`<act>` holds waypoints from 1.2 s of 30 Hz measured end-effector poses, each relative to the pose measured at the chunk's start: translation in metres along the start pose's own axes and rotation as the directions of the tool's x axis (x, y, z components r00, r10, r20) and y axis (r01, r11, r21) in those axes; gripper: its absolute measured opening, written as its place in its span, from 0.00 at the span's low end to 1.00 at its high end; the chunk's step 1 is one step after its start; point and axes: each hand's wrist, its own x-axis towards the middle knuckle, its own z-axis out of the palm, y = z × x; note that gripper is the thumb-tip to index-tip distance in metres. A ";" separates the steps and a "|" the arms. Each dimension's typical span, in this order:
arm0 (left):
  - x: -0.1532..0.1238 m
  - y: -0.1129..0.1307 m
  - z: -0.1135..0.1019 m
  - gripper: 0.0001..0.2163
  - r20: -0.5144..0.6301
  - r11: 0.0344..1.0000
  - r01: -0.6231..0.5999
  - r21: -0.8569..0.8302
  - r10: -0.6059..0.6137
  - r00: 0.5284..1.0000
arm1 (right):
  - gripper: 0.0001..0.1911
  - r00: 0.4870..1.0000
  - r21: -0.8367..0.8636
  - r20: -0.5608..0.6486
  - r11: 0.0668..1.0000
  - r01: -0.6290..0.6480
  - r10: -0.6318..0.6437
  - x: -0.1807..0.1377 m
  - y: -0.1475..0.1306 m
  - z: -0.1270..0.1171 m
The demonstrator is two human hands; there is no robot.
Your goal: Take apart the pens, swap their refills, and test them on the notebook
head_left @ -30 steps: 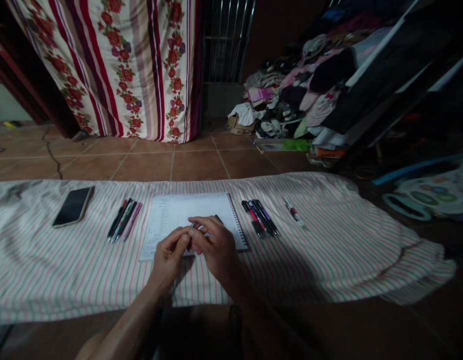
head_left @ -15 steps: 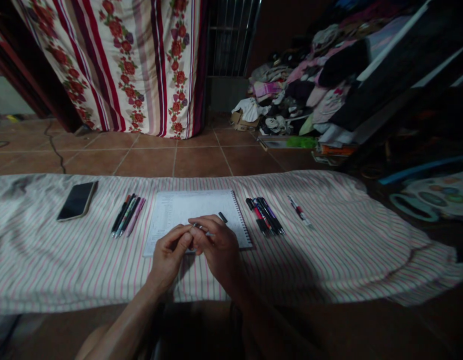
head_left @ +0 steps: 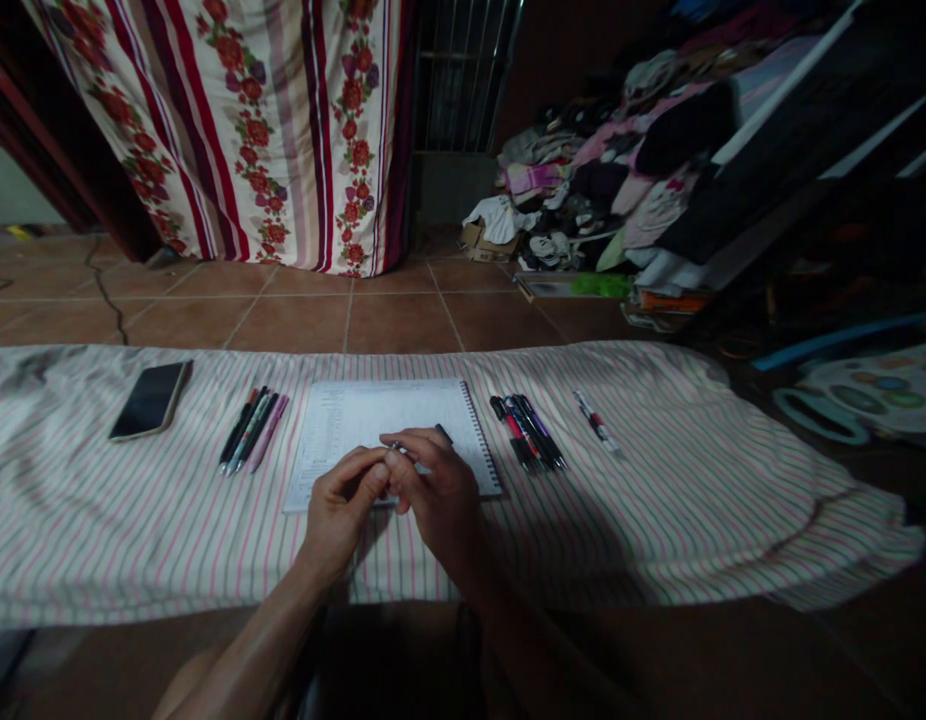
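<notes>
My left hand (head_left: 343,505) and my right hand (head_left: 440,495) meet over the near edge of a spiral notebook (head_left: 392,425) and pinch a pen (head_left: 443,433) between their fingertips. Only its metal tip and dark rear end show; the fingers hide the barrel. The notebook lies open on a striped cloth (head_left: 658,500). A group of pens (head_left: 253,430) lies left of the notebook, another group of pens (head_left: 528,430) lies right of it, and a single pen (head_left: 598,424) lies further right.
A dark phone (head_left: 149,400) lies on the cloth at the left. Beyond the cloth is brown tiled floor (head_left: 403,320), a flowered curtain (head_left: 268,130) and a heap of clothes (head_left: 605,190) at the back right. Coloured plastic items (head_left: 860,395) sit at the right.
Both hands stay together on the pen with only slight finger shifts. The view has moved a little.
</notes>
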 end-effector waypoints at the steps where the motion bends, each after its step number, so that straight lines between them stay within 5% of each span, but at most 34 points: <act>1: 0.000 0.000 0.000 0.08 0.000 1.000 0.004 -0.003 -0.004 1.000 | 0.09 1.000 -0.004 0.006 1.000 -0.008 0.008 0.000 0.000 0.000; 26: 0.002 -0.002 0.004 0.10 -0.076 0.987 0.121 -0.105 -0.129 0.989 | 0.14 0.944 0.224 0.016 0.919 -0.324 0.329 0.006 0.005 -0.001; 36: 0.003 -0.004 0.004 0.14 -0.042 0.970 0.215 -0.111 -0.220 0.975 | 0.14 0.939 0.192 -0.038 0.925 -0.328 0.341 0.012 0.013 -0.008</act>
